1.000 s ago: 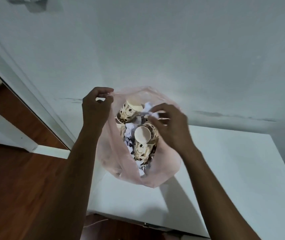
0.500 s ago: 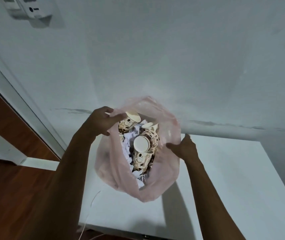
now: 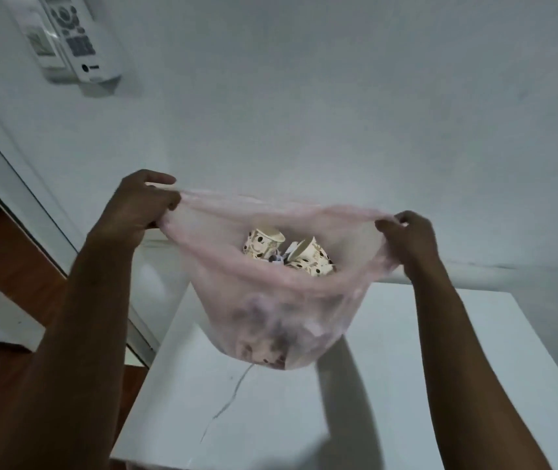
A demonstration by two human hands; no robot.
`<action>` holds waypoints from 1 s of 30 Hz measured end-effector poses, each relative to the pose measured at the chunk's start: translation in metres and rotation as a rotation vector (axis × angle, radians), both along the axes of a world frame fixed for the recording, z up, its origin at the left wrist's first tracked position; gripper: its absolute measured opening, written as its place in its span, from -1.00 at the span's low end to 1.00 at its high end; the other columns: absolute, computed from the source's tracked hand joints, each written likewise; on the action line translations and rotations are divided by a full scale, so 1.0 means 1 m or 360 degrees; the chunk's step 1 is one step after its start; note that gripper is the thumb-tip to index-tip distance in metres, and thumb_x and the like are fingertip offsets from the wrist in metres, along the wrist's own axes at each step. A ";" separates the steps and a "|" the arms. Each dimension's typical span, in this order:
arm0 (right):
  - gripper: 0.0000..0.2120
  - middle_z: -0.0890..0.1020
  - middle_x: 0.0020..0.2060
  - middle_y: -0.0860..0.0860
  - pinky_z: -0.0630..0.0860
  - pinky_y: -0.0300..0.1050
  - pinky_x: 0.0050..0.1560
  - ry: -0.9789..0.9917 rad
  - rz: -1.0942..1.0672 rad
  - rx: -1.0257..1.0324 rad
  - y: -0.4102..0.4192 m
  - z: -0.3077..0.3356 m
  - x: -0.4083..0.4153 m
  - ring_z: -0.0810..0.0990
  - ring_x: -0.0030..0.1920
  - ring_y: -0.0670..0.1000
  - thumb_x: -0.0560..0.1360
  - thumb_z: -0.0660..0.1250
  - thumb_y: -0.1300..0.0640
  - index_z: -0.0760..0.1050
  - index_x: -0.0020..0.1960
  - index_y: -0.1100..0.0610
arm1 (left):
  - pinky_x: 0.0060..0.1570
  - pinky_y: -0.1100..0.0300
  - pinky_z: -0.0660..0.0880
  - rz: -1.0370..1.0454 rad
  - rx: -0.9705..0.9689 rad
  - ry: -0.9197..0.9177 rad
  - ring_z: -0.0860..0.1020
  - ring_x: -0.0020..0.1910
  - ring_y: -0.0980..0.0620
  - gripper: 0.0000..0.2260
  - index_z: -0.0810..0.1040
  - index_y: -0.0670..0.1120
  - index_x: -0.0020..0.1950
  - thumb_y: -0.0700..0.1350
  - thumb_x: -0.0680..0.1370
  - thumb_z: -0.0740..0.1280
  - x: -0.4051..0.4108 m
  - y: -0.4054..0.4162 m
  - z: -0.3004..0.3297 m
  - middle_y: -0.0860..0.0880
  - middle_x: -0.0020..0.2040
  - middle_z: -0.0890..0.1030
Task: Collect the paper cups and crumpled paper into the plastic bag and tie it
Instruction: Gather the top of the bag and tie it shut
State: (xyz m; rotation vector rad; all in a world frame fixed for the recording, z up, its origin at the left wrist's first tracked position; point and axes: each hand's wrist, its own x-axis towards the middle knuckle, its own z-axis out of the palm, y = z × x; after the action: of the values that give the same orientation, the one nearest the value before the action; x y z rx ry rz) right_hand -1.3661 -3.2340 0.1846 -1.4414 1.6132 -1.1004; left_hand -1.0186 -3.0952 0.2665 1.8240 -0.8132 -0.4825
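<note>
plastic bag (image 3: 271, 300) holds paper cups (image 3: 264, 244), crumpled paper (image 3: 277, 260).

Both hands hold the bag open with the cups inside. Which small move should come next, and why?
Probably bring the left hand and right hand together to close the pink plastic bag. Each grips one side of the stretched rim, the paper cups already lie inside, and the mouth is not yet tied.
</note>
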 end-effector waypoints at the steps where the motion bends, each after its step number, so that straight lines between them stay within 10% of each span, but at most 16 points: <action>1: -0.92 0.59 -0.28 0.06 0.48 -0.14 -0.22 0.0143 -0.0112 -0.0133 -0.001 0.015 -0.004 0.58 -0.23 0.10 0.37 0.42 0.12 0.55 -0.19 0.12 | -0.40 0.22 0.53 0.0067 -0.0045 -0.0067 0.49 -0.28 0.01 -0.66 0.59 -0.07 0.10 -0.37 0.41 0.29 0.008 0.001 0.002 -0.09 -0.14 0.51; 11: -0.82 0.67 -0.18 0.27 0.51 -0.11 -0.18 0.0771 -0.0048 -0.0393 -0.002 0.107 -0.022 0.66 -0.11 0.24 0.35 0.30 0.35 0.63 -0.10 0.35 | -0.51 0.18 0.58 0.0273 -0.0161 -0.0370 0.52 -0.62 0.09 -0.87 0.60 -0.05 -0.22 -0.27 0.36 0.36 0.013 0.013 0.025 -0.07 -0.29 0.60; 17: -0.90 0.62 -0.30 0.24 0.53 -0.15 -0.28 0.0647 -0.0061 -0.0213 -0.002 0.097 -0.028 0.64 -0.22 0.16 0.40 0.37 0.31 0.60 -0.19 0.36 | -0.64 0.30 0.46 0.0276 -0.0274 -0.0138 0.50 -0.49 -0.04 -0.80 0.52 -0.04 -0.30 -0.33 0.39 0.42 0.012 0.008 0.019 -0.16 -0.25 0.55; 22: -0.95 0.57 -0.46 0.19 0.58 0.01 -0.51 0.0345 -0.0009 0.0191 -0.002 0.088 -0.043 0.60 -0.45 0.12 0.43 0.39 0.37 0.53 -0.18 0.36 | -0.28 -0.03 0.66 0.0201 0.0013 -0.0175 0.63 -0.52 -0.03 -0.82 0.54 -0.11 -0.22 -0.28 0.41 0.52 0.025 0.015 0.003 -0.12 -0.28 0.60; 26: -0.70 0.39 -0.72 0.06 0.39 -0.26 -0.69 0.0410 -0.0010 0.0328 0.000 0.087 -0.056 0.42 -0.70 0.00 0.45 0.35 0.38 0.34 -0.40 0.24 | -0.67 0.37 0.36 -0.0029 0.0313 -0.0128 0.40 -0.67 0.08 -0.80 0.46 -0.14 -0.24 -0.32 0.49 0.43 0.029 0.022 0.009 -0.14 -0.40 0.44; 30: -0.69 0.39 -0.67 0.08 0.34 -0.33 -0.59 0.0360 -0.0045 0.0313 0.003 0.087 -0.061 0.34 -0.78 -0.07 0.45 0.35 0.32 0.32 -0.40 0.23 | -0.66 0.41 0.25 -0.0145 0.0423 0.0054 0.31 -0.59 0.09 -0.79 0.46 -0.09 -0.25 -0.30 0.56 0.32 0.040 0.027 0.014 -0.10 -0.37 0.34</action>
State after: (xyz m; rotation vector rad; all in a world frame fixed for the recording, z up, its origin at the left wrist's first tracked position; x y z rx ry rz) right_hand -1.4272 -3.2308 0.2716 -1.4554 1.8478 -0.7901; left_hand -0.9784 -3.0679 0.2805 2.0212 -0.8432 -0.7064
